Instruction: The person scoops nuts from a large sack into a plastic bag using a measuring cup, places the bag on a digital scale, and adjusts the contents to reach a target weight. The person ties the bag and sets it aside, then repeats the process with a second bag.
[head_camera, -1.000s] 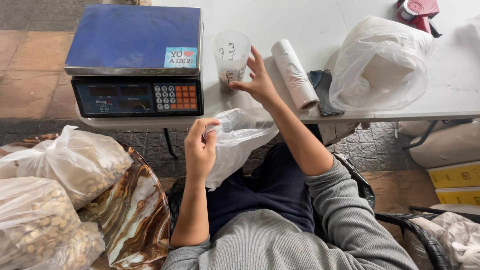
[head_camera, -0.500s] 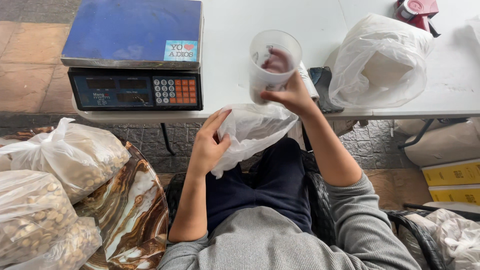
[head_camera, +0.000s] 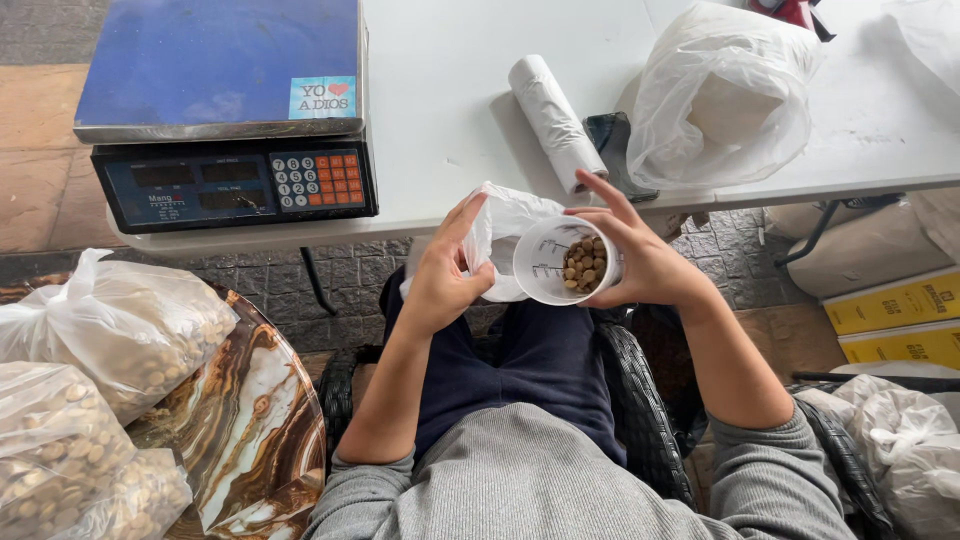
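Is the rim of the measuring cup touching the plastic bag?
Touching. In the head view the measuring cup, held in the right hand, has its rim pressed against the plastic bag held by the left hand.

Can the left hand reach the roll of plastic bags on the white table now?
Probably not at once: the left hand holds the plastic bag open beside the cup. The roll lies unobstructed on the table.

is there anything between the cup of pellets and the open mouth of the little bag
Nothing visible. The right hand tips the cup with its rim right against the opening of the small plastic bag, which the left hand holds open. No other object lies between them.
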